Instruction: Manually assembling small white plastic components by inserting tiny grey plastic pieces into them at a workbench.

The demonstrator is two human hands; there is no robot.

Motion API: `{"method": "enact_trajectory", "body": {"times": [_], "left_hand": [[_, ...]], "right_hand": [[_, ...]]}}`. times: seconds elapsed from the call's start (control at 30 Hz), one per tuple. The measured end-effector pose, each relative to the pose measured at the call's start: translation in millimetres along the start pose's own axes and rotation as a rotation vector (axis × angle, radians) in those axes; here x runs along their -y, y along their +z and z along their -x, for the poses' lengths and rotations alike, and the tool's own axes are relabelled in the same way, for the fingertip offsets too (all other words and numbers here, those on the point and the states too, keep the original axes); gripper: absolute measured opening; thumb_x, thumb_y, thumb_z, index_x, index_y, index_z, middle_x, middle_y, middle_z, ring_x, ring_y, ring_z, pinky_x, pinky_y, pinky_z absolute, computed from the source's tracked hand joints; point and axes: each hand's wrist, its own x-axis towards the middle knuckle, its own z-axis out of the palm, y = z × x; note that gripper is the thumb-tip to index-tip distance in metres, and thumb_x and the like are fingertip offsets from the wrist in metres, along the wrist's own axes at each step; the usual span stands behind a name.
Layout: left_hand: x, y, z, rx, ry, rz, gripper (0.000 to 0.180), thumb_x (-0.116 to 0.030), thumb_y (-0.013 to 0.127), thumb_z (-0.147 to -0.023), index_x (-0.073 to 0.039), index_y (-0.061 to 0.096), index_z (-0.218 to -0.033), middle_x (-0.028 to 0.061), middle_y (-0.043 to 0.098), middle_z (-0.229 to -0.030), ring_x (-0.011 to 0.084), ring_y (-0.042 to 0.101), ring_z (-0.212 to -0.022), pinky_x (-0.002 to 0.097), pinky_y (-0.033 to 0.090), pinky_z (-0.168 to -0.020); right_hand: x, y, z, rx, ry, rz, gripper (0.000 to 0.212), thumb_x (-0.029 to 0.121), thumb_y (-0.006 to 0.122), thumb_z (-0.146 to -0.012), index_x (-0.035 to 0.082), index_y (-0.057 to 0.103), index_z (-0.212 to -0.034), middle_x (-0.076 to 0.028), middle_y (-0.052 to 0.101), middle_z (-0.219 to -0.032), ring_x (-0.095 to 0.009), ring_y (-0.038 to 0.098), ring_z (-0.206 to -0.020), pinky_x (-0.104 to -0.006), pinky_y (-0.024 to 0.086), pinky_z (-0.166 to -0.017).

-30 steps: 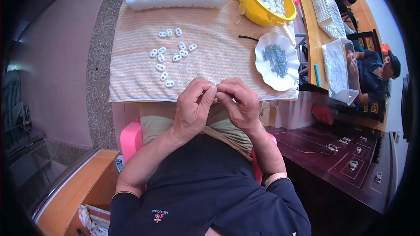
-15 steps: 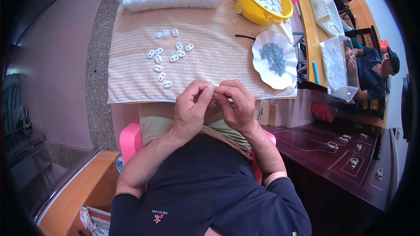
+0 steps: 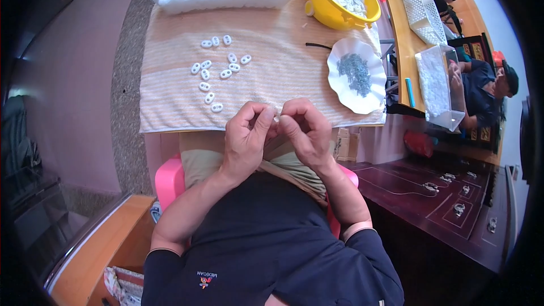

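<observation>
My left hand (image 3: 247,137) and my right hand (image 3: 307,134) meet over the near edge of the towel-covered table. Between their fingertips sits a small whitish piece (image 3: 276,118), mostly hidden, so its exact kind is unclear. The left thumb and forefinger pinch it, and the right thumb and forefinger close in on its other side. Beyond my left hand, several white oval plastic pieces (image 3: 204,86) with two dark holes each lie scattered on the striped towel (image 3: 272,51). To the right stands a white scalloped plate (image 3: 335,88) heaped with small blue-grey parts (image 3: 356,73).
A clear bin (image 3: 226,3) full of white pieces and a yellow basin (image 3: 340,20) of off-white pieces stand at the far edge. Near the plate lies a thin black stick (image 3: 318,46). At another table on the right, a person (image 3: 481,88) works beside a clear box (image 3: 433,88).
My hands have shifted slightly, and the right fingers have drawn a little away from the left ones. The whitish piece now shows between the fingertips.
</observation>
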Motion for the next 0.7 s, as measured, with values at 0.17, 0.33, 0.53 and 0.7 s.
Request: {"method": "enact_trajectory", "body": {"times": [0.17, 0.33, 0.53, 0.7], "left_hand": [[7.7, -3.5, -1.4, -0.022, 0.068, -0.006, 0.02, -0.02, 0.056, -0.097, -0.001, 0.058, -0.093, 0.0018, 0.058, -0.079, 0.0068, 0.056, -0.067, 0.0214, 0.047, -0.059], [5.1, -2.5, -3.4, -0.047, 0.265, -0.287, 0.017, -0.016, 0.058, -0.095, 0.001, 0.058, -0.092, 0.0068, 0.057, -0.087, 0.0108, 0.058, -0.065, 0.0234, 0.048, -0.058], [9.3, -1.9, -3.4, -0.058, 0.298, -0.288, 0.016, -0.014, 0.06, -0.094, 0.001, 0.058, -0.092, 0.0079, 0.057, -0.09, 0.0124, 0.058, -0.068, 0.0248, 0.049, -0.057], [7.4, -2.3, -3.2, -0.039, 0.298, -0.278, 0.015, -0.014, 0.059, -0.094, 0.001, 0.058, -0.093, 0.0075, 0.056, -0.091, 0.0108, 0.058, -0.066, 0.0238, 0.049, -0.055]], "right_hand": [[3.4, -4.6, -7.0, 0.126, 0.197, -0.193, 0.021, 0.017, 0.055, -0.097, -0.002, 0.059, -0.089, -0.004, 0.059, -0.08, -0.011, 0.058, -0.071, -0.0234, 0.047, -0.066], [1.9, -2.7, -7.0, 0.119, 0.277, -0.235, 0.026, 0.022, 0.054, -0.098, -0.001, 0.061, -0.089, -0.004, 0.06, -0.075, -0.011, 0.058, -0.068, -0.0241, 0.047, -0.065], [-4.3, -4.4, -7.1, 0.081, 0.449, -0.469, 0.024, 0.023, 0.059, -0.095, 0.0, 0.063, -0.09, -0.003, 0.062, -0.076, -0.009, 0.057, -0.065, -0.0224, 0.046, -0.062], [-3.8, -2.0, -6.1, 0.059, 0.491, -0.52, 0.022, 0.021, 0.061, -0.094, 0.001, 0.064, -0.089, -0.001, 0.065, -0.077, -0.007, 0.057, -0.066, -0.0215, 0.046, -0.062]]}}
